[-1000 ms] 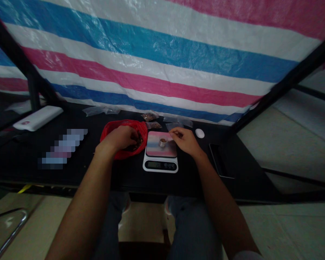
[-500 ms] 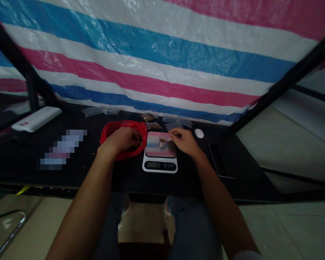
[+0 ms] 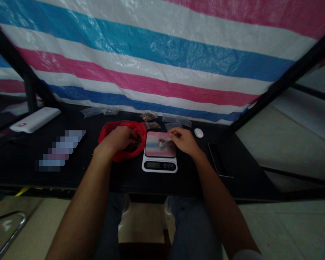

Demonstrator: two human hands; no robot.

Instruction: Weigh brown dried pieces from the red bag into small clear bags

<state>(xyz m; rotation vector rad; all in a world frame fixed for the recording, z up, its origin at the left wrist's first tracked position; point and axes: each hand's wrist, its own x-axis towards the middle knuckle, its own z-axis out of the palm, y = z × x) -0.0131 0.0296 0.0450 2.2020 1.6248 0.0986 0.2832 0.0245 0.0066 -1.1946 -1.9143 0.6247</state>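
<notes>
My left hand (image 3: 122, 138) reaches into a red plastic bag (image 3: 104, 130) with its fingers curled down among small brown pieces (image 3: 137, 142). Whatever those fingertips pinch is hidden. A white kitchen scale (image 3: 159, 165) with a pink and blue top plate and a small display stands just right of the bag. Over the plate is a small white scoop (image 3: 161, 143) with brownish bits inside. Its pale, thin handle appears to run to the pinched fingertips of my right hand (image 3: 182, 139), beside the plate's far right corner.
Behind the scale lie clear bags of brown pieces (image 3: 148, 116) and flat clear bags (image 3: 176, 121). A round white object (image 3: 198, 133) and a dark phone (image 3: 219, 160) lie to the right. At left are a white case (image 3: 36, 120) and a blurred-out phone-like object (image 3: 62, 150). Striped sheeting (image 3: 151, 65) hangs behind.
My left hand has shifted slightly to the left and up inside the red bag, showing more of the brown pieces. The right hand and the scoop have stayed in place.
</notes>
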